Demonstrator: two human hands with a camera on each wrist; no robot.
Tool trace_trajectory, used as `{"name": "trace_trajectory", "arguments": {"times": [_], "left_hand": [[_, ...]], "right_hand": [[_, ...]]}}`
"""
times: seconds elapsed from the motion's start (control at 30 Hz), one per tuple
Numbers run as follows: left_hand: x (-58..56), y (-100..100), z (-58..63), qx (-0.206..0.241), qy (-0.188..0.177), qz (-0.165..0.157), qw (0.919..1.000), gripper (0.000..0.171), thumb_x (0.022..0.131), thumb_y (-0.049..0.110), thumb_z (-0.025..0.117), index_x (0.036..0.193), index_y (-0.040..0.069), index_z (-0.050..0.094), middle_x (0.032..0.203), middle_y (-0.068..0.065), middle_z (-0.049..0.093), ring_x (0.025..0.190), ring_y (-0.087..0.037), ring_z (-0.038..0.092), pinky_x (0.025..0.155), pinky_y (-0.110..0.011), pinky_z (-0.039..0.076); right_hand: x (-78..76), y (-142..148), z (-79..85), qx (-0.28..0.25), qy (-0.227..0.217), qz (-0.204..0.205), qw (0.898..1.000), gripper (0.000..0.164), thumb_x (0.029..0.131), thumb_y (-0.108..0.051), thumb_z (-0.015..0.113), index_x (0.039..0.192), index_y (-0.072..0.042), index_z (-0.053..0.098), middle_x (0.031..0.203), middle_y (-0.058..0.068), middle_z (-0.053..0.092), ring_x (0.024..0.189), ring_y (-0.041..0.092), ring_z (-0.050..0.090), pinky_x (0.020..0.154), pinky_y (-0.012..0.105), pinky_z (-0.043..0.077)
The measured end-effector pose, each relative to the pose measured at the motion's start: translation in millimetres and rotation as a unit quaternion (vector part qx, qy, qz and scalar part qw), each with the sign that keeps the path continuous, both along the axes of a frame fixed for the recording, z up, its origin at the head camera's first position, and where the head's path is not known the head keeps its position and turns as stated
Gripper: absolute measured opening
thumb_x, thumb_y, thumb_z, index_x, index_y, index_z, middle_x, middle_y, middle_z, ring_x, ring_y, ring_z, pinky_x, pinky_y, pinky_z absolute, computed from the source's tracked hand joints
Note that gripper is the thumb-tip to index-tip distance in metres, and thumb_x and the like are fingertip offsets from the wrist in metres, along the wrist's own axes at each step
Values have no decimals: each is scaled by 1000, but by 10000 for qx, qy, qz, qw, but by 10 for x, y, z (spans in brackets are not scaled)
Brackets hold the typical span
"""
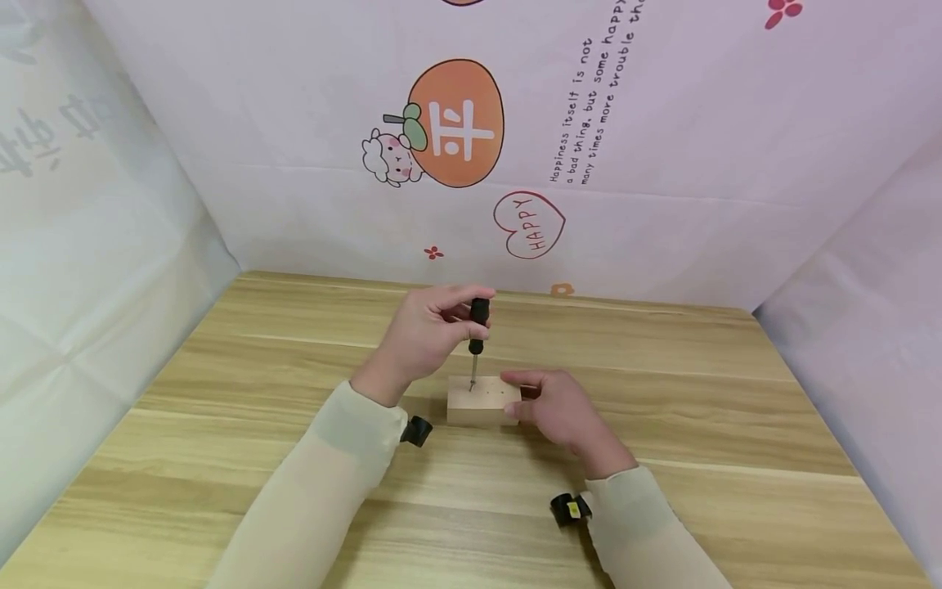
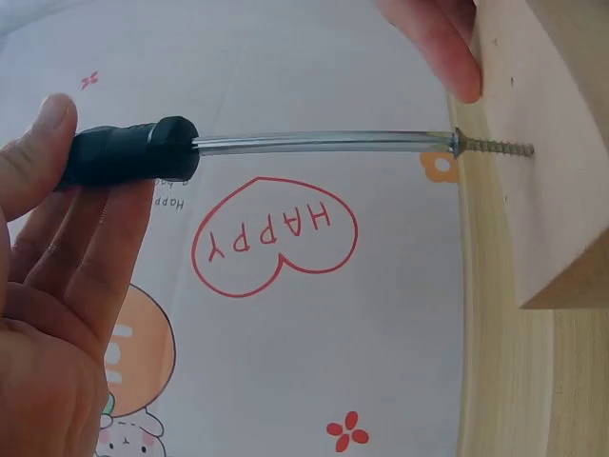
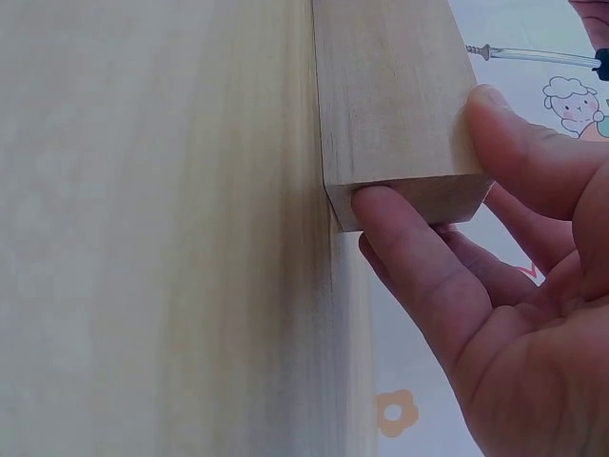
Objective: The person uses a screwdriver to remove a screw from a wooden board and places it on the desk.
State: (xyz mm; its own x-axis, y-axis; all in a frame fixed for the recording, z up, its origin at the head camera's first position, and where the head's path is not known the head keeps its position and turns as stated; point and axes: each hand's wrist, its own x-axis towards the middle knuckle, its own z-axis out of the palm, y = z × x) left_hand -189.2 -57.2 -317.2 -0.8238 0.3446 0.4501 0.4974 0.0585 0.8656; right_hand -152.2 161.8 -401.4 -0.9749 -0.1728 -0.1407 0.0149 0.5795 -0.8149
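My left hand holds a screwdriver by its black handle, thumb on one side and fingers on the other. The shaft points down, its tip at the head of a screw. That screw stands in the top face of a pale wooden block, with much of its thread above the wood. Small holes dot the same face beside it. At the block's right end my right hand grips the wood; in the right wrist view the thumb lies along the top edge and a finger against the end face.
Under the block is a wood-grain table. A white printed cloth hangs behind the table's far edge, and plain cloth hangs at the sides. Black wrist camera mounts sit on both sleeves.
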Motion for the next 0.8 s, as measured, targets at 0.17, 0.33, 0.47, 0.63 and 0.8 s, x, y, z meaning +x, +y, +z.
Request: {"name": "trace_trajectory", "arguments": {"times": [0.17,0.33,0.47,0.63,0.8], "left_hand": [[-48,-52,-53,-146,399,-294,9987,35,88,-2,74,121,5,70,98,-5,70,88,-21,68,79,-35,57],[-107,-132,-104,373,270,-1344,9899,38,95,-9,60,133,-2,59,123,-19,64,109,-31,65,95,-42,52],[-113,-134,-101,387,23,-1291,9909,39,94,-9,61,132,1,61,117,-20,66,100,-30,69,91,-41,54],[-61,-62,-71,326,-10,-717,9969,40,88,-11,69,126,0,67,104,-17,71,90,-27,72,84,-38,57],[6,14,-30,-81,453,-148,9988,39,84,-9,74,122,1,70,105,-14,71,86,-20,72,77,-33,59]], "right_hand": [[3,-4,8,21,-15,-13,10000,41,86,-15,80,126,-21,72,126,-1,64,114,19,57,89,39,51],[1,-1,10,-27,-12,-37,10000,41,86,-15,80,126,-22,72,124,-1,65,112,19,59,89,39,51],[4,1,7,26,24,-32,10000,41,86,-15,80,126,-22,72,123,-1,65,109,19,59,87,38,52],[0,-4,9,86,49,22,9999,41,87,-17,80,126,-22,72,124,-1,65,107,18,60,85,37,52],[-5,-14,5,50,-21,-40,10000,41,86,-17,80,126,-22,72,124,-1,65,105,17,60,82,35,53]]}}
